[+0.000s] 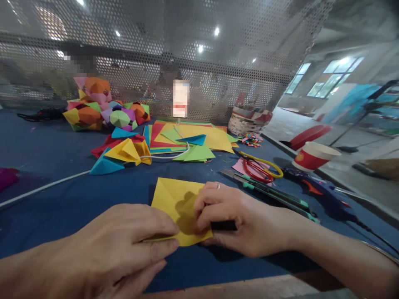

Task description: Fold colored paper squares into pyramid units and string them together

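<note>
A sheet of yellow paper [170, 199] with a diagonal crease lies on the dark blue table in front of me. My left hand [124, 236] grips its near left edge, the fingers pressed together over the paper. At the right side, my right hand [227, 216] has curled fingers on the sheet, with the thumb low at its near right corner. The paper's near left and right corners are partly hidden by my hands. Just beyond it lie folded yellow paper pieces [124, 151] and a folded blue piece [107, 162].
Stacked coloured paper [215, 137] lies farther back, near paper ball ornaments [118, 118]. To the right are a utility knife [274, 193], scissors [258, 172], a glue gun [324, 195] and a paper cup [314, 155]. A white cable [46, 187] crosses the table; a perforated screen [140, 50] stands behind.
</note>
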Demonstrator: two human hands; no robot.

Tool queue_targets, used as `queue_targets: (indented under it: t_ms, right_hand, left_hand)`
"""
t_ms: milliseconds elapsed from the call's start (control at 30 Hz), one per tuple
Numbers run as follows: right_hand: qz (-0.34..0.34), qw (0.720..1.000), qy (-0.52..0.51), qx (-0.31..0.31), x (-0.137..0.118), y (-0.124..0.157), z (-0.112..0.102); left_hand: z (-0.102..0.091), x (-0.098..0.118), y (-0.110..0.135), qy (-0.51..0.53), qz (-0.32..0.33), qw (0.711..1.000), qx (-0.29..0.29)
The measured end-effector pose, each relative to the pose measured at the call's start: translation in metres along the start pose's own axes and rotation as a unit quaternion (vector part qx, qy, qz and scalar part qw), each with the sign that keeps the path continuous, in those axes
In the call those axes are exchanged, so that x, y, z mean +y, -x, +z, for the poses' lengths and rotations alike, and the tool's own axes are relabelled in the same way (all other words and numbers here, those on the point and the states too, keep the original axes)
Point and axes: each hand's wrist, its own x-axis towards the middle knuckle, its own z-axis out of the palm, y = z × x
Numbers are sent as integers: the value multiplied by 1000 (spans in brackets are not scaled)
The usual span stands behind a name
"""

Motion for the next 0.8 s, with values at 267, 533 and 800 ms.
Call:
queue_targets:
  t_ms: [267,533,800]
  right_hand:
    - [143,983,-108,41,10,-5,6]
    - [256,963,-27,80,-7,-16,20]
    - [250,964,23,85,-7,-19,26]
  left_hand:
    - [2,1,-4,33,-7,999,26]
    - [5,1,-1,41,-17,998,34]
    - [7,2,-2,36,-30,998,36]
